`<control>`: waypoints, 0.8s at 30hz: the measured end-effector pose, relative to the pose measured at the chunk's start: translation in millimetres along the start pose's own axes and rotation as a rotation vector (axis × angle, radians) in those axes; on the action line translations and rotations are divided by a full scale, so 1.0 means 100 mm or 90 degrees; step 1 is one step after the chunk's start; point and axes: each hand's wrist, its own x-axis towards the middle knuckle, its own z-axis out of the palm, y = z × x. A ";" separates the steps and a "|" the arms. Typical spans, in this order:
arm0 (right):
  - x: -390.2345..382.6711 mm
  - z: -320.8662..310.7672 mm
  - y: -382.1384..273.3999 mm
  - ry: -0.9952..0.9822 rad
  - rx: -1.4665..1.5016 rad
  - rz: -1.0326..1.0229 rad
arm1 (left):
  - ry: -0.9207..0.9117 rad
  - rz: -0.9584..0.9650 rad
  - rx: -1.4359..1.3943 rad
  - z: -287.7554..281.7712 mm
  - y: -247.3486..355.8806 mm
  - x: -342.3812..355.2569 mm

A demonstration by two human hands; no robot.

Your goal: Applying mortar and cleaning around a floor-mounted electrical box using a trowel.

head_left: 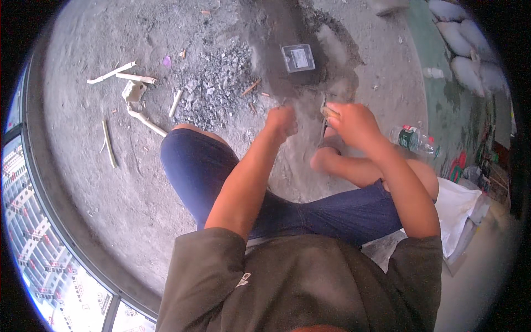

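Note:
My left hand (282, 122) is curled closed just above the grey floor, to the right of a heap of crushed stone (215, 83). What it holds, if anything, is hidden by the fingers. Level with it on the right, my right hand (354, 123) is closed around a tool with a tan, wood-like handle (330, 112). A thin dark part shows beside that handle, but the tool's kind is not clear. My bare foot and shin lie under the right hand. Beyond both hands, a clear plastic box (298, 58) with a white label rests on dark, wet-looking floor.
Broken white pipe pieces (145, 119) and a pale block (134, 91) lie at left. A plastic bottle (416, 140) lies by my right knee, near a white sack (456, 213). Filled sacks (467, 74) are piled at far right. A window (44, 232) curves along the left.

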 end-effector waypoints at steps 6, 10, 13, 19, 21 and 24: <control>-0.14 -0.09 -0.10 -0.007 0.032 0.020 | -0.076 0.031 0.067 -0.03 0.01 -0.03; -0.18 -0.07 -0.10 0.019 0.007 -0.006 | -0.041 -0.003 -0.020 -0.05 -0.01 0.04; -0.20 -0.05 -0.12 0.011 -0.015 -0.027 | -0.009 -0.005 -0.004 -0.02 -0.02 0.01; -0.16 -0.04 -0.22 -0.035 -0.046 -0.017 | -0.095 -0.054 -0.039 -0.12 0.04 -0.07; -0.01 -0.01 -0.24 -0.048 -0.050 -0.019 | -0.107 -0.055 -0.028 -0.13 0.03 -0.08; 0.32 0.18 -0.08 -0.060 -0.031 0.042 | -0.051 -0.026 0.068 0.03 -0.04 -0.17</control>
